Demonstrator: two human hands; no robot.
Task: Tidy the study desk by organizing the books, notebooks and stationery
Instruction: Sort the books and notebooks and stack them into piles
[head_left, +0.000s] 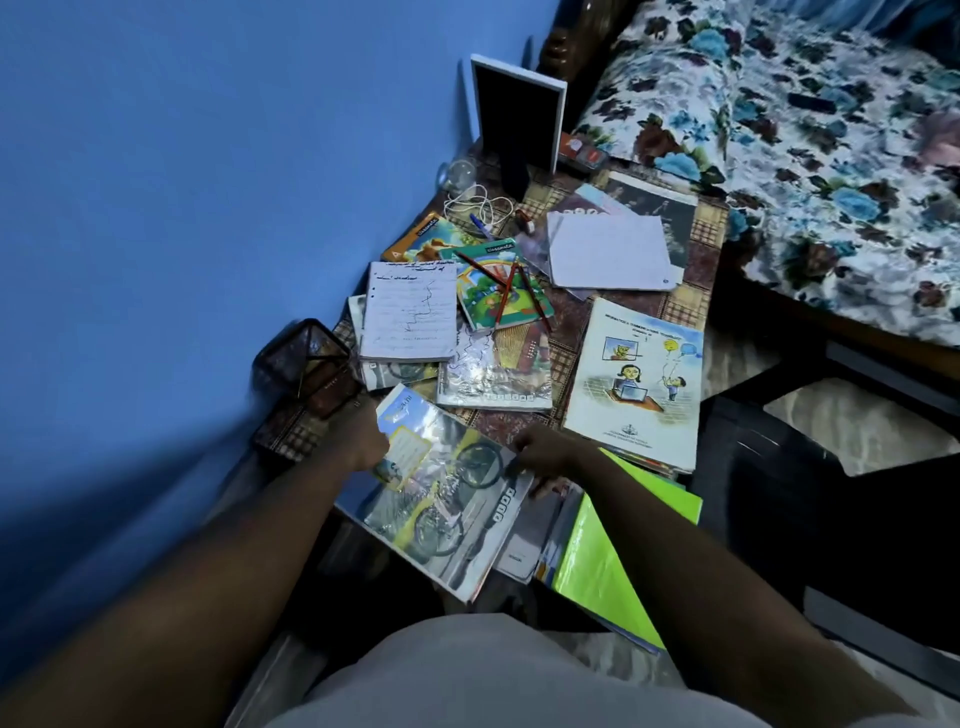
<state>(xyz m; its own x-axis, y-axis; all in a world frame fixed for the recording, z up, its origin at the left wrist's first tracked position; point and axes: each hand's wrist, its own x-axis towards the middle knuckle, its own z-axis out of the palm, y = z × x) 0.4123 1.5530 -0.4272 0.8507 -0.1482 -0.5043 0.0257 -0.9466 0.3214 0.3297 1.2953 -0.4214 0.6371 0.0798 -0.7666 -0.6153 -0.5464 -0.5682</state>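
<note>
While both hands hold the bicycle-cover notebook, it sits tilted above the near left corner of the desk, its near corner hanging past the desk edge. The left hand grips the far-left edge with its fingers hidden behind the cover, and the right hand pinches the right corner, fingers curled over it. The notebook's long axis runs diagonally from far left to near right. The head of the cover, with its title label, points toward the mesh pen holder, and the foot, with its strip of round marks, points to the near right. The cover looks glossy, probably a plastic wrap, so I judge a slip is the main risk, since each hand holds only an edge and a dropped book would go over the desk edge. The left wrist is just beside the pen holder, and a careless swing could tip it. Under the right hand a green folder and some papers also overhang the near edge, so a nudge could send them sliding off. Farther out lie a cartoon-cover textbook, a handwritten notepad, pencils and loose sheets.
</note>
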